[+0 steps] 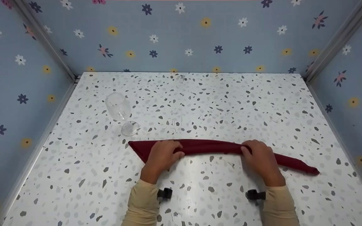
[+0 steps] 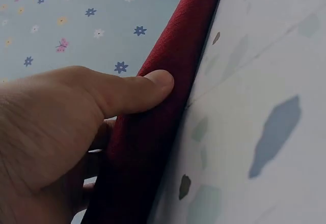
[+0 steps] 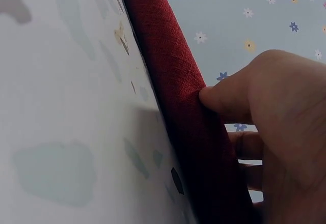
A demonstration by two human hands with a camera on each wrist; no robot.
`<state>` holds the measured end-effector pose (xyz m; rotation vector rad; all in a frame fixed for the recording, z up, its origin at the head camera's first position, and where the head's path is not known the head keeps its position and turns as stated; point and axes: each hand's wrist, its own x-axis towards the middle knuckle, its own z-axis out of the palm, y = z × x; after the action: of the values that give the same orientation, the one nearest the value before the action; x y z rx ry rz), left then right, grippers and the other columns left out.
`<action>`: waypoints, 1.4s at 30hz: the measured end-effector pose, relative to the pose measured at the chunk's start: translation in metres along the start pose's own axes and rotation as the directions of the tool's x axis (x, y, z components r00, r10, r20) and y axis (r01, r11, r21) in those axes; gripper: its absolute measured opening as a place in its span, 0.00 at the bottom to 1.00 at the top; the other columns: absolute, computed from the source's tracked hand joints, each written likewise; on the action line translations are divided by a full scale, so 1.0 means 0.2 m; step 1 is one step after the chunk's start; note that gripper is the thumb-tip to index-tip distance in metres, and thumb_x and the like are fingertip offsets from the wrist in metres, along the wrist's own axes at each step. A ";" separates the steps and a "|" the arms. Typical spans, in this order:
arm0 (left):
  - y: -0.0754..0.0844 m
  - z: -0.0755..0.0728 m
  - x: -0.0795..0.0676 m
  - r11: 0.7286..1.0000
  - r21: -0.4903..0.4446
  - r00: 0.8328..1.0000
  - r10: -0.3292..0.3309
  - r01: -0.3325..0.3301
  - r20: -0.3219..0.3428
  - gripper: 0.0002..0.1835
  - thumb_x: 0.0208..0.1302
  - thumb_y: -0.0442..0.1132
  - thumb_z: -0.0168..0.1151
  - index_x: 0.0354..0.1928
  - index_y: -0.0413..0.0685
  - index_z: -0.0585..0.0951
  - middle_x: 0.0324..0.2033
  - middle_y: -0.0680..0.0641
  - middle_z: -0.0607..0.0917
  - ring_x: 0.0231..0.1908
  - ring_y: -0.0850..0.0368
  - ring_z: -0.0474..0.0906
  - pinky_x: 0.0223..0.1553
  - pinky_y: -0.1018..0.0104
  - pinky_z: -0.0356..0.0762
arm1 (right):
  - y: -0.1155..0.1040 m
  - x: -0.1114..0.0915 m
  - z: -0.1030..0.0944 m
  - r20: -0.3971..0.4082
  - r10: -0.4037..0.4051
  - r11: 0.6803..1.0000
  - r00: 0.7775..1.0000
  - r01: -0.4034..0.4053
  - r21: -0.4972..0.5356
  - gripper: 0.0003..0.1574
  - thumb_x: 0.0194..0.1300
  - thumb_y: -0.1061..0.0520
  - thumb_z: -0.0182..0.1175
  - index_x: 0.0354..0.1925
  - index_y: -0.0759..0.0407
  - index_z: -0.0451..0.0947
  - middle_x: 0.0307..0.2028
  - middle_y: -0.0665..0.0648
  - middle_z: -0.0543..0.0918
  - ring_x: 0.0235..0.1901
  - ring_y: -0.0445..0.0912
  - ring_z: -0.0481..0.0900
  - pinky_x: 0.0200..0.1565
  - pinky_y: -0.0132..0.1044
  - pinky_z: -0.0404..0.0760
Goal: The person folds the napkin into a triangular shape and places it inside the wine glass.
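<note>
A dark red cloth napkin (image 1: pixel 212 146), folded into a long narrow strip, lies across the table. Its left end fans out into a pointed flap (image 1: pixel 139 148), while the right end tapers to a small bunched tip (image 1: pixel 313 170). Toward the left part, my left hand (image 1: pixel 163 155) grips the strip, thumb (image 2: pixel 158 85) on the near side and fingers mostly hidden behind the cloth. Further right, my right hand (image 1: pixel 261 158) holds the roll in the same way; its thumb (image 3: pixel 216 99) presses the red fabric. A clear stemmed glass (image 1: pixel 118 106) stands beyond the left end.
The white speckled table (image 1: pixel 200 103) is enclosed by blue flowered panels (image 1: pixel 181 37) at the back and both sides. Black wrist mounts (image 1: pixel 165 193) stick out from the inner side of each tan sleeve (image 1: pixel 141 204).
</note>
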<state>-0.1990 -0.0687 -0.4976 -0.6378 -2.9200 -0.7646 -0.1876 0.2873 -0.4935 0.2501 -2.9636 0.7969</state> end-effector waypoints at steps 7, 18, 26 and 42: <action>-0.02 0.00 0.01 0.996 -0.084 0.999 -0.034 0.034 0.004 0.09 0.67 0.48 0.67 0.42 0.56 0.78 0.22 0.57 0.78 0.26 0.57 0.73 0.37 0.57 0.73 | 0.01 0.01 0.00 0.012 0.011 1.000 1.000 -0.011 0.004 0.14 0.74 0.55 0.56 0.49 0.60 0.83 0.45 0.60 0.84 0.50 0.58 0.79 0.55 0.57 0.73; 0.00 0.05 0.01 1.000 0.021 0.988 0.001 0.002 -0.157 0.03 0.66 0.37 0.67 0.37 0.53 0.81 0.30 0.52 0.84 0.33 0.52 0.81 0.37 0.53 0.77 | 0.01 0.01 0.01 -0.004 0.040 0.999 0.999 -0.040 0.010 0.13 0.71 0.56 0.57 0.50 0.61 0.79 0.46 0.60 0.83 0.47 0.58 0.76 0.52 0.57 0.72; 0.02 0.05 0.02 0.994 0.103 0.985 -0.023 0.041 -0.170 0.10 0.62 0.46 0.72 0.42 0.51 0.89 0.39 0.49 0.83 0.44 0.48 0.76 0.46 0.49 0.74 | -0.01 0.00 0.01 -0.015 0.065 0.997 0.998 -0.064 0.030 0.13 0.73 0.53 0.56 0.48 0.59 0.80 0.45 0.57 0.83 0.48 0.55 0.76 0.52 0.55 0.73; 0.08 0.07 0.06 0.979 0.168 0.991 -0.102 0.116 -0.089 0.14 0.64 0.40 0.65 0.49 0.47 0.88 0.49 0.47 0.84 0.53 0.46 0.77 0.59 0.46 0.69 | -0.08 0.03 0.07 0.051 0.001 0.999 0.999 0.001 -0.038 0.28 0.64 0.48 0.67 0.58 0.60 0.80 0.50 0.61 0.80 0.51 0.58 0.75 0.52 0.56 0.70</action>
<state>-0.2033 -0.0451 -0.5008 -0.4244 -2.9242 -0.5238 -0.1910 0.2651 -0.4970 0.2726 -3.0232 0.7443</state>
